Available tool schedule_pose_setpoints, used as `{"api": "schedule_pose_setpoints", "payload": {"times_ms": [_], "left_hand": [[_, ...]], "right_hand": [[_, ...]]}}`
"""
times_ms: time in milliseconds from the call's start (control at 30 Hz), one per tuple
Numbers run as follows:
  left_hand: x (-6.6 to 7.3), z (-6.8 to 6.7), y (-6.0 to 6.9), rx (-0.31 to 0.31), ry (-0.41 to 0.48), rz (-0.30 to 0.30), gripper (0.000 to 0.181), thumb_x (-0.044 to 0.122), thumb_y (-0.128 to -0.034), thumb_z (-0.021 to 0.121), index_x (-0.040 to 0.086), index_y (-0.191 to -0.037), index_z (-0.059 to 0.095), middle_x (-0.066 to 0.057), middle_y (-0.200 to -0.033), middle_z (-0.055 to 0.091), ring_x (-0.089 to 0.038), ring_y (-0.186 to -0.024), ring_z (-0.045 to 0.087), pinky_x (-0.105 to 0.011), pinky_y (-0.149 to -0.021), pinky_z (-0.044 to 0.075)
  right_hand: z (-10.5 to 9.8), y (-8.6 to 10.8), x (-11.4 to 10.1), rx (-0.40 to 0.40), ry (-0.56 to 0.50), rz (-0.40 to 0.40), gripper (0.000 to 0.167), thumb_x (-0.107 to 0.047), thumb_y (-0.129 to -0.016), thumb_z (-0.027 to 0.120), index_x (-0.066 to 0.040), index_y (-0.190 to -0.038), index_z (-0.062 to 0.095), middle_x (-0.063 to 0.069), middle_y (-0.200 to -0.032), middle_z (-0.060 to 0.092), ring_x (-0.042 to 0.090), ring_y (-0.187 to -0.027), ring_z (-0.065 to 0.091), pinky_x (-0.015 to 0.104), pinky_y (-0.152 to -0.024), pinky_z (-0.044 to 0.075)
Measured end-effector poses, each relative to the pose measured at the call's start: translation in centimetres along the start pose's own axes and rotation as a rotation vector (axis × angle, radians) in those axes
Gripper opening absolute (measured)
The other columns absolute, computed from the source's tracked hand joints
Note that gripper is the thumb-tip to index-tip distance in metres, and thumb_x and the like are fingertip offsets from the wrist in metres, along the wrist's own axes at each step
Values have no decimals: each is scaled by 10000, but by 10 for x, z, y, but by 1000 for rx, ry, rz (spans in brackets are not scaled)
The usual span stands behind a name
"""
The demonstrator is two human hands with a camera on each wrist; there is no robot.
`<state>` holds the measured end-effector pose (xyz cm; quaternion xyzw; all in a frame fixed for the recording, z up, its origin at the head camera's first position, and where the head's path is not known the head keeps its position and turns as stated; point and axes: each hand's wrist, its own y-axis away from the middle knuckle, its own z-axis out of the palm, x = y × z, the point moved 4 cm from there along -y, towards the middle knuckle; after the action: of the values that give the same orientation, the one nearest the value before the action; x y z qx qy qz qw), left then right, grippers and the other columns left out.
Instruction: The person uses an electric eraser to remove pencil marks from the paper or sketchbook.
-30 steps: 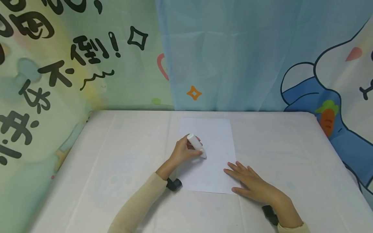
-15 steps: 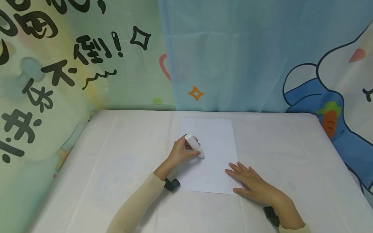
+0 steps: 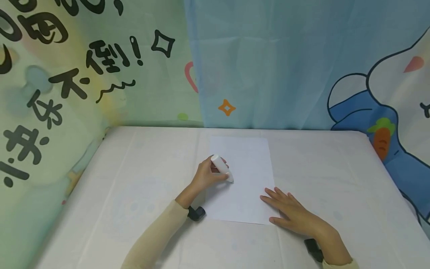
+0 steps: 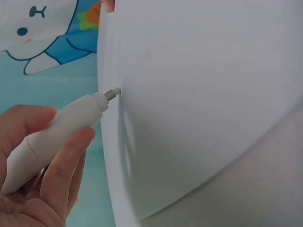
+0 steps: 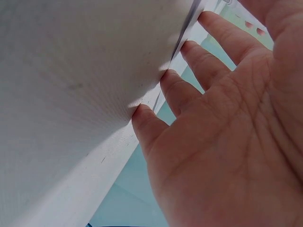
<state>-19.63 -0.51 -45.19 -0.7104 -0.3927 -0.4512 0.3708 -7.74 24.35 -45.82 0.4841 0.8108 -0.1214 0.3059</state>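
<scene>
two hands: bare, in pale yellow sleeves (image 3: 158, 231), working over a white table (image 3: 151, 160), a black device (image 3: 196, 213) strapped at each wrist.
left hand (image 3: 205, 175): thumb and fingers clamped round a white marker (image 3: 221, 166).
white marker: held over the left half of a white sheet of paper (image 3: 248, 160), tilted, its top leaning left and away from the person; the nib (image 4: 112, 93) points at the sheet, though how firmly it presses cannot be told.
marker barrel: plain white on the sides that show.
right hand (image 3: 289, 212): fingers spread apart and gripping nothing, fingertips on the paper's right edge near its closer corner.
backdrop writing (image 3: 65, 87): large black chinese characters slanting across the yellow-green left panel; "不倒!" can be read, while other characters are cropped at the edge.
backdrop pictures: on blue, an orange four-pointed star (image 3: 222, 108); at right, a white cartoon animal (image 3: 386, 84) with an orange carrot (image 3: 382, 142).
</scene>
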Motion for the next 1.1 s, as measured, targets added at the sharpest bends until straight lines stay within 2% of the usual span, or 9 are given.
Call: {"api": "schedule_pose_setpoints", "payload": {"times_ms": [500,667,1000,1100], "left_hand": [[-3,-6,3,15,-9,-7,345,-51,-798,750,-69,-1090,568,-232,-1065,675,-366,-969,673,-309,-844,575],[-4,-8,3,17,-16,-3,341,-51,-794,751,-64,-1083,570,-227,-1058,678,-363,-959,674,-284,-830,575],[-4,-15,7,32,-16,-11,364,-66,-782,748,-78,-1100,572,-244,-1063,668,-367,-945,666,-282,-820,573],[-4,-17,8,41,-23,-19,368,-65,-782,749,-80,-1105,573,-245,-1066,668,-364,-944,666,-289,-822,574]], "right_hand": [[0,-2,1,8,5,-37,583,-287,-933,643,-44,-1431,461,249,-1525,332,468,-1423,200,715,-1087,127],[1,-1,2,13,7,-43,582,-289,-932,644,-48,-1429,460,252,-1520,338,447,-1433,198,715,-1084,135],[1,-1,1,-14,-27,9,615,-335,-943,624,-68,-1463,428,225,-1554,295,419,-1457,152,578,-1187,1],[1,-1,1,-20,-31,10,616,-331,-945,622,-65,-1464,425,228,-1556,289,436,-1452,152,596,-1180,9]]}}
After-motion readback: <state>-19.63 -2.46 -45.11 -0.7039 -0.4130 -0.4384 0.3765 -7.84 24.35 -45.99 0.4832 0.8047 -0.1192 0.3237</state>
